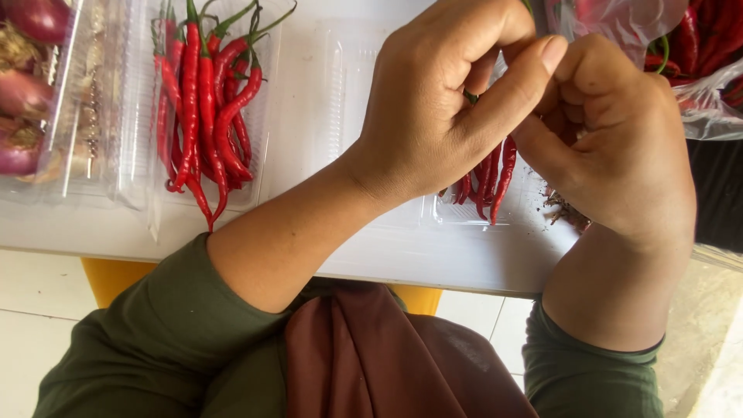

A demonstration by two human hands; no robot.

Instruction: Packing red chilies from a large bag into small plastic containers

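Observation:
My left hand [445, 101] is closed around a bunch of long red chillies [489, 179], whose tips hang down below my palm over a clear plastic tray [464, 215]. My right hand [611, 135] presses against the left, its fingers curled at the stem end of the same bunch. The stems are mostly hidden between my fingers; one green bit shows by the left thumb.
A filled clear tray of red chillies [203, 108] lies at the left on the white table [294, 116]. Red onions in a clear box [27, 93] sit at the far left. A plastic bag of more chillies [696, 54] is at the top right. Some plant scraps [567, 209] lie under my right hand.

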